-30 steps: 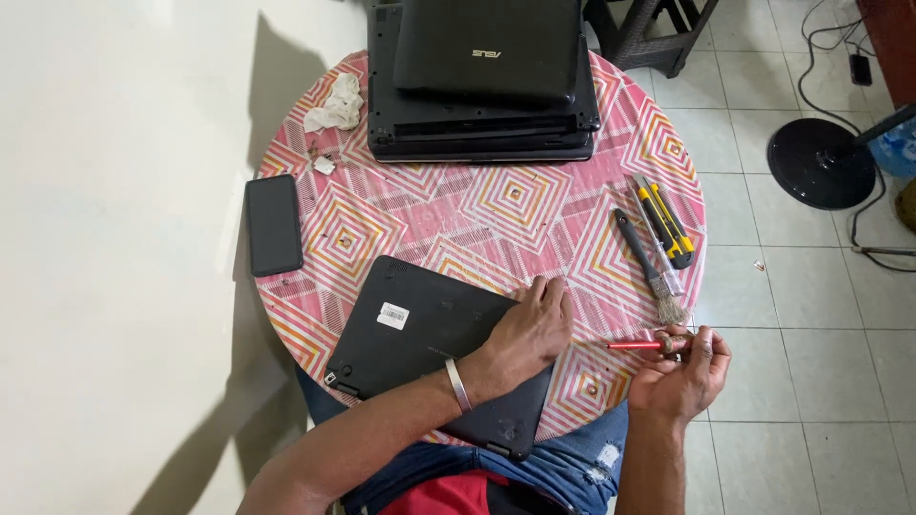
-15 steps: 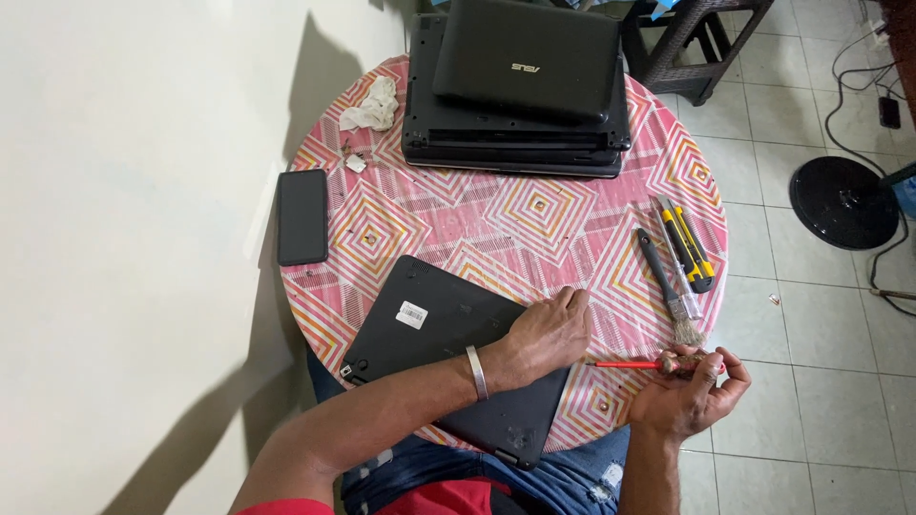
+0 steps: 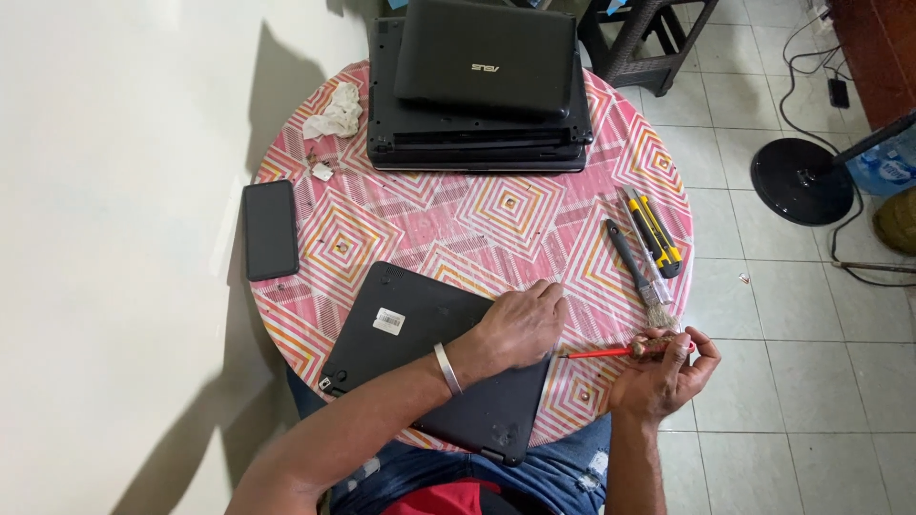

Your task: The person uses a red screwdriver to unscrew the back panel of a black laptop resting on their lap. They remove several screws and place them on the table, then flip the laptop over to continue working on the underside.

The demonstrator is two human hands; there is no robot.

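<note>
Round pink patterned table (image 3: 458,224) bears an upturned black laptop (image 3: 420,358), pinned flat by the left hand (image 3: 520,324); right hand (image 3: 663,367) pinches a red-shafted screwdriver (image 3: 620,351), which might slip and scratch it.

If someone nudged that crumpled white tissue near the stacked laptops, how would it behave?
The crumpled tissue looks soft and wadded, so it would probably feel very light and squash rather than hold its shape. Pushed, it would likely skid or tumble across the patterned tablecloth instead of rolling far. It seems unlikely to break, though it might unfold.
</note>
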